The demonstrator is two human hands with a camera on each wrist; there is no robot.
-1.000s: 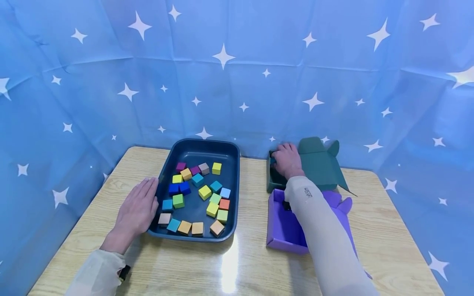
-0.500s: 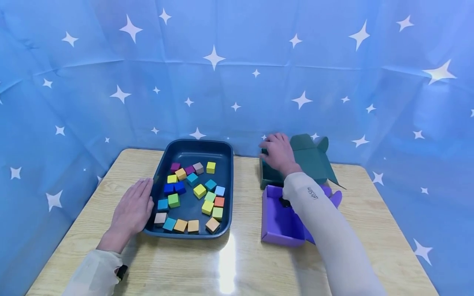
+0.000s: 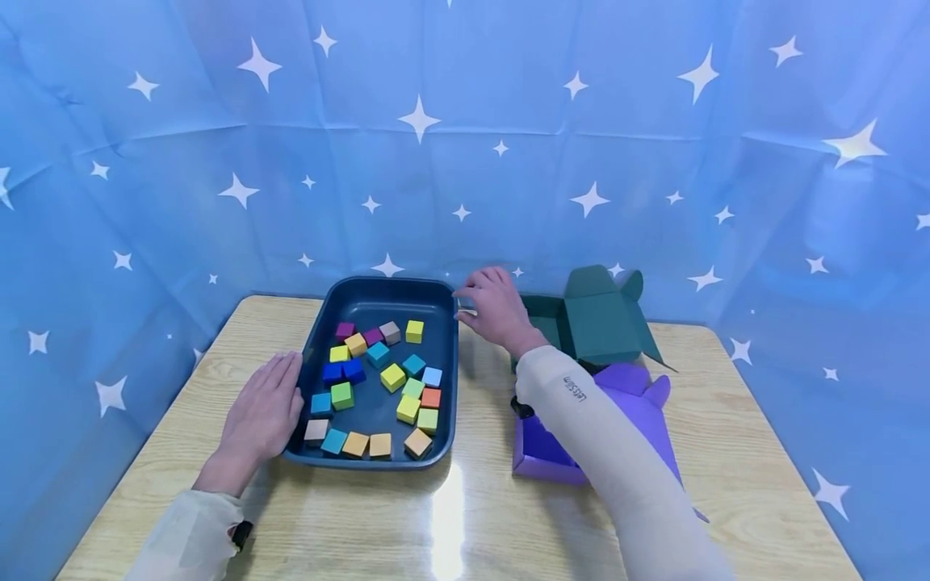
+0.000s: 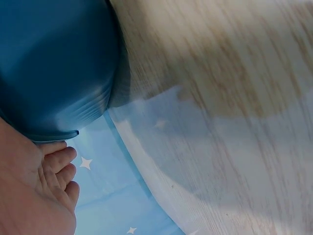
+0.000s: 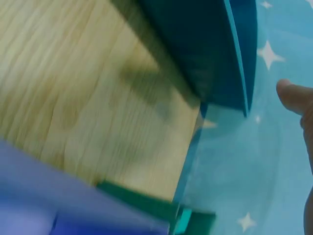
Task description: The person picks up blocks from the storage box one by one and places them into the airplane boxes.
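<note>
A dark blue tray (image 3: 378, 300) holds several small coloured cubes, among them a yellow cube (image 3: 414, 332), an orange-red cube (image 3: 430, 399) and two blue cubes (image 3: 353, 370). My left hand (image 3: 261, 407) lies along the tray's left side, fingers straight and together at the rim. Over the tray's right rim hovers my right hand (image 3: 496, 307), thumb and fingers spread apart with nothing between them. To its right stands a dark green box (image 3: 546, 307) with its lid folded back. In the right wrist view, a teal patch (image 5: 183, 221) shows at the green box.
In front of the green box sits an open purple box (image 3: 548, 471), partly hidden under my right forearm. Both stand on a wooden table (image 3: 349, 524). A blue curtain (image 3: 465, 161) with white stars surrounds the table's back and sides.
My right hand has left the green box and moved left to the tray's right rim. My left hand stays at the tray. The head view has shifted slightly.
</note>
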